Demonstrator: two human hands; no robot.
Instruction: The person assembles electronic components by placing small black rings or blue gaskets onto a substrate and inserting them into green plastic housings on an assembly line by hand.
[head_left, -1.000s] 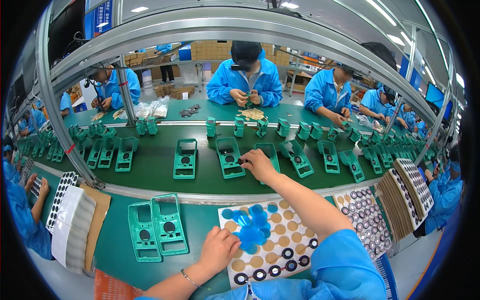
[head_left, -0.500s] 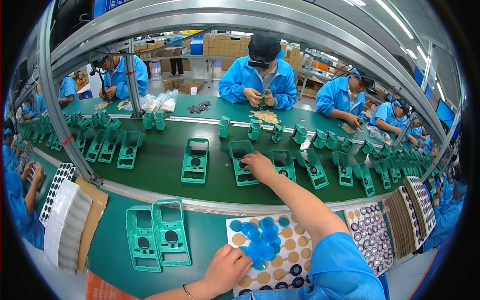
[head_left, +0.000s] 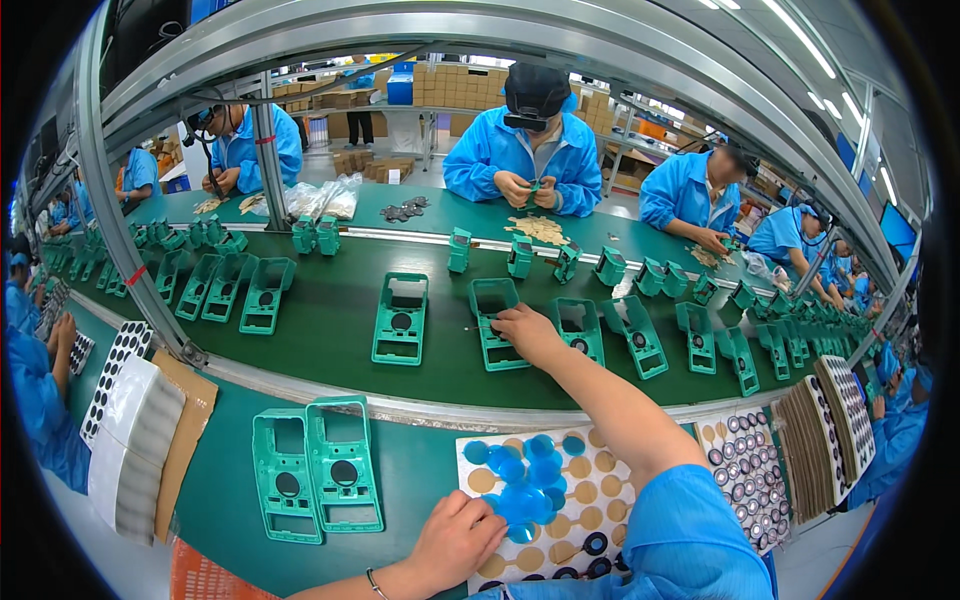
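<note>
the right hand has moved in: a second ago it pinched a small dark piece just off the right edge of a green housing, and now its fingers are down over that housing, on the belt beyond the sheet. that changes the work from carrying to placing or pressing, as far as i can judge. the right grip looks narrow, fingertips pointing down, but they and the spot beneath are hidden, so i cannot tell whether the piece is held or released.

the left hand has hardly shifted relative to the sheet. it rests at the sheet's left side with curled fingers, touching or just beside the blue discs; i cannot tell whether that grip holds one. black rings lie on the sheet's near part.

two more housings, each with a black disc inside, lie on the tabletop left of the sheet, untouched by either hand.
</note>
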